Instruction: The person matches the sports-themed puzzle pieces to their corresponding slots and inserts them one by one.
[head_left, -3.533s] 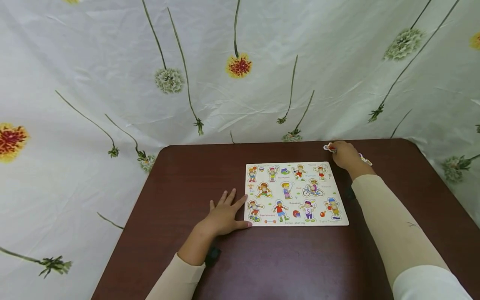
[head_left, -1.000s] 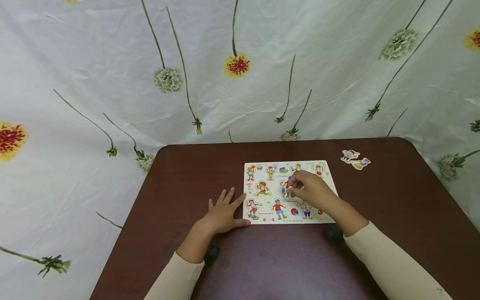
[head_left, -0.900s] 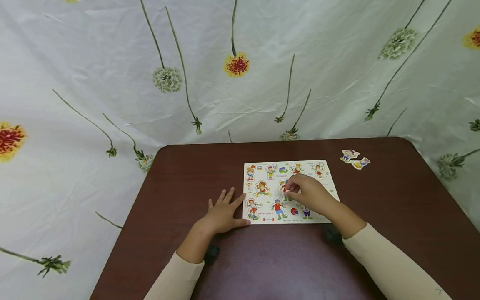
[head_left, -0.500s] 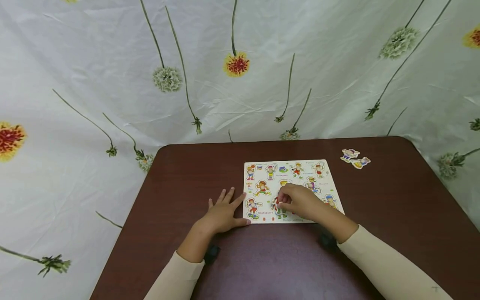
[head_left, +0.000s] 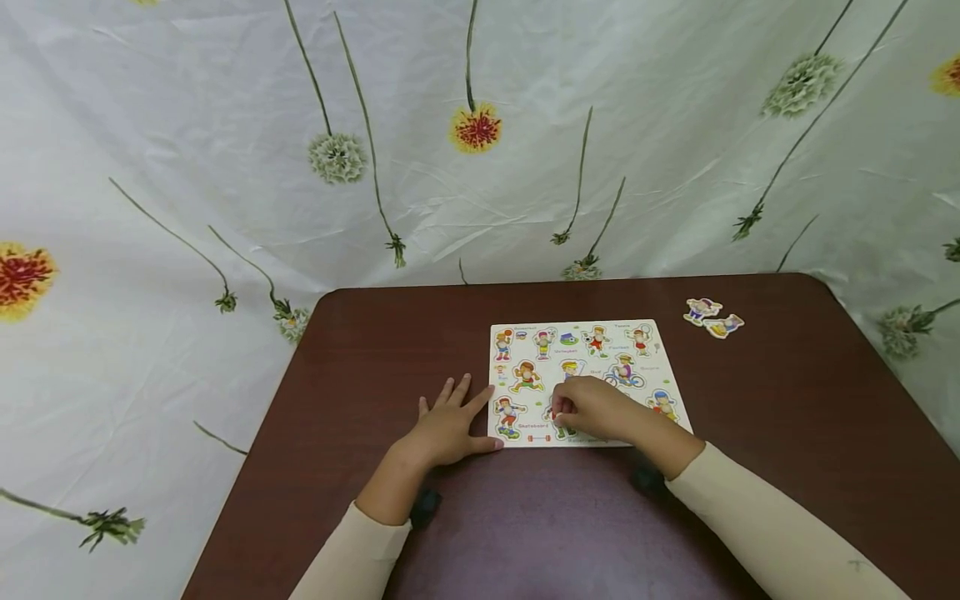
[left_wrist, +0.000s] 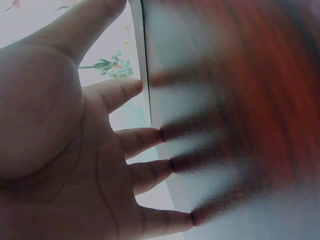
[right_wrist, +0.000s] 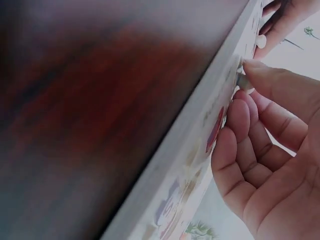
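Note:
A white puzzle board (head_left: 652, 382) with printed children in several sports lies on the table. My left hand (head_left: 442, 433) is spread flat at its left side, thumb and index fingertip at the board's edge (left_wrist: 141, 55). Over the bottom row, my right hand (head_left: 600, 408) pinches a small knob (right_wrist: 243, 81) between thumb and index finger, the other fingers curled beside it. Under those fingertips shows part of a child-shaped puzzle piece (head_left: 562, 429), mostly hidden by the hand. The figure to its right is covered too.
Two loose child-shaped pieces, one (head_left: 702, 311) and another (head_left: 724, 326), lie touching at the table's back right. The dark red-brown table (head_left: 360, 358) ends at a flowered white cloth (head_left: 420, 208) behind. Another pale knob (right_wrist: 261, 41) stands up from the board.
My right hand has come from the loose pieces at the back right with one piece, over the board's middle, then down to the bottom row. The left hand has stayed put.

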